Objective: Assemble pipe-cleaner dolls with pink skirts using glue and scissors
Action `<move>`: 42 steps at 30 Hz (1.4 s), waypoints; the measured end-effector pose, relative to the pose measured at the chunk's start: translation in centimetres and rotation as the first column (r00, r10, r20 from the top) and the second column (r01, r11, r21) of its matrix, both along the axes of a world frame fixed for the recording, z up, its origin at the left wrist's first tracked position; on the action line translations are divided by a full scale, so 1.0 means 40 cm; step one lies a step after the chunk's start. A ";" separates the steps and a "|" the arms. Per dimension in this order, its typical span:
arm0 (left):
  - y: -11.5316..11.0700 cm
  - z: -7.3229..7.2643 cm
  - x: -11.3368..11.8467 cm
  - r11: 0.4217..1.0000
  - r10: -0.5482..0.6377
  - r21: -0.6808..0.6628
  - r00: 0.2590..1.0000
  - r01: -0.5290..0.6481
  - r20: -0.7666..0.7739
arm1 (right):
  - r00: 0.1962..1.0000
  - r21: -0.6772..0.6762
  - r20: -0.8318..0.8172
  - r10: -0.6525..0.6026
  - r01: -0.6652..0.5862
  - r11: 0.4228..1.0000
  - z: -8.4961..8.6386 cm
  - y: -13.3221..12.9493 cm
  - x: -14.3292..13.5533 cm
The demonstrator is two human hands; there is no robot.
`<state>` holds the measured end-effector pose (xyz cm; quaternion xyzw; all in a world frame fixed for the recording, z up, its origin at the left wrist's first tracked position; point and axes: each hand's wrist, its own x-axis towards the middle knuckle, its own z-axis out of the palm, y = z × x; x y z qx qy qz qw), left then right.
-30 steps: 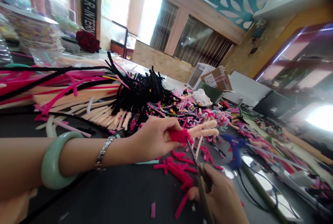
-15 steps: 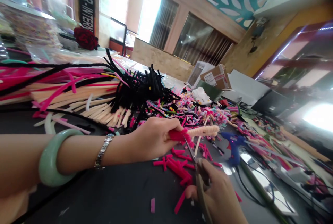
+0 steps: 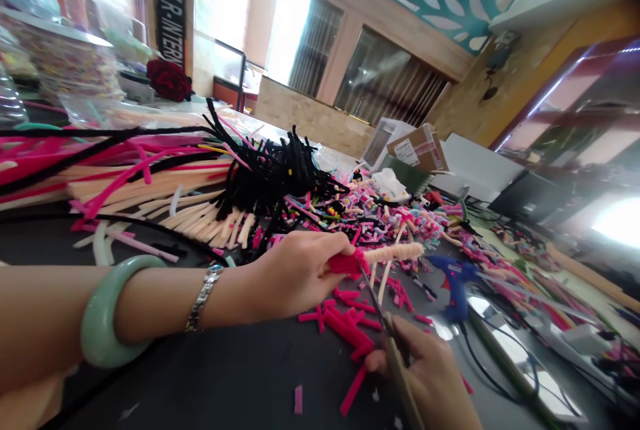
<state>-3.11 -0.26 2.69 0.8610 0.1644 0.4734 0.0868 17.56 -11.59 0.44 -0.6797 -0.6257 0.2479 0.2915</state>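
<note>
Between the thumb and fingers of my left hand (image 3: 303, 270) is a hot-pink fuzzy piece (image 3: 346, 263), with a cream pipe-cleaner stem (image 3: 395, 252) sticking out to the right. My right hand (image 3: 425, 367) is closed around a pair of scissors (image 3: 387, 327), whose blade tips touch the right edge of the pink piece. How far the blades are apart I cannot tell. Below the hands, several cut hot-pink pipe-cleaner pieces (image 3: 345, 330) lie on the dark tabletop (image 3: 225, 377). One small mauve scrap (image 3: 299, 399) rests nearer to me.
Right of my hands stands a blue glue gun (image 3: 455, 280) with its cable. Bundled black pipe cleaners (image 3: 280, 173) and cream ones (image 3: 220, 223) lie behind my left arm. Small coloured pieces (image 3: 400, 217) are heaped beyond, before a cardboard box (image 3: 420, 148).
The whole view has shifted slightly, so most things sit a little lower and to the right. My hands keep their holds, and the scissors stay at the pink piece.
</note>
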 end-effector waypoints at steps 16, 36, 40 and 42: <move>0.019 0.041 0.006 0.800 -0.109 -0.599 0.979 -0.017 -0.174 | 0.916 0.354 0.382 -0.122 -0.023 0.935 0.001 0.004 -0.005; 0.064 0.003 0.022 0.064 -0.408 -0.932 0.861 0.358 0.303 | 0.841 0.330 0.520 -0.149 -0.037 0.943 -0.005 0.006 0.006; 0.056 0.012 0.023 0.151 -0.387 -0.932 0.887 0.330 0.251 | 0.784 0.330 0.599 -0.163 -0.057 0.942 -0.006 0.008 0.010; 0.051 0.020 0.020 0.260 -0.387 -0.921 0.905 0.291 0.176 | 0.748 0.344 0.637 -0.185 -0.061 0.937 -0.010 0.008 0.013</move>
